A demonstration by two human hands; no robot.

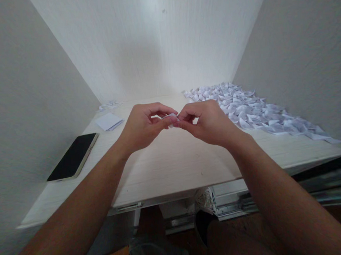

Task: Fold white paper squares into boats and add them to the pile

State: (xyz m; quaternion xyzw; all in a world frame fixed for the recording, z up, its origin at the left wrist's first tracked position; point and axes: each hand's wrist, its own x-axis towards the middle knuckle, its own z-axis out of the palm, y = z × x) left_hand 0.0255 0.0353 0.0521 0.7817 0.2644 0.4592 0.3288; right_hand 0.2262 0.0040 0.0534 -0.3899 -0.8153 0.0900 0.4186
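Observation:
My left hand (143, 125) and my right hand (207, 122) meet above the middle of the pale wooden desk (172, 162). Both pinch one small piece of white paper (172, 117) between thumbs and fingertips. The fingers hide most of the paper. Both hands hover a little above the desk surface.
A heap of several folded white paper pieces (253, 111) covers the right side of the desk up to the wall. A small stack of white paper squares (109, 121) and a dark phone (74, 156) lie on the left. A few paper scraps (109, 105) sit at the far left. Walls close in on three sides.

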